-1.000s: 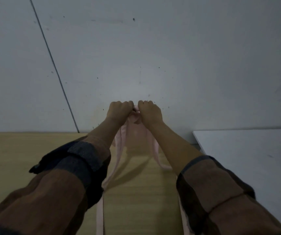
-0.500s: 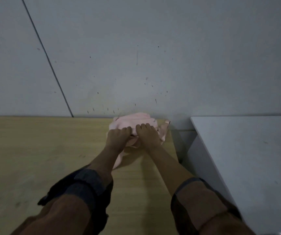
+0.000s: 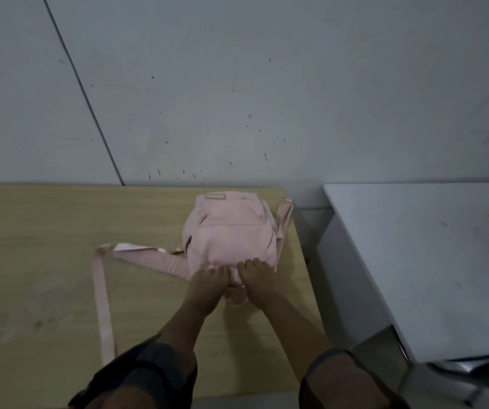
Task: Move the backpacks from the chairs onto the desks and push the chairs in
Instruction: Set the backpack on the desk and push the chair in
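A pink backpack [image 3: 231,231] lies flat on the wooden desk [image 3: 45,261], near the desk's far right corner by the wall. One pink strap [image 3: 101,302] trails out to the left and down toward me. My left hand [image 3: 206,286] and my right hand [image 3: 259,280] sit side by side at the backpack's near end, fingers curled around its top handle. No chair shows in this view.
A white desk [image 3: 429,261] stands to the right, with a narrow gap between it and the wooden one. A dark object [image 3: 473,370] shows at its near edge. A grey wall [image 3: 237,84] runs close behind both desks.
The backpack went from hanging in the air to lying flat on the wooden desk. My hands came down with it and a strap has spread out to the left.
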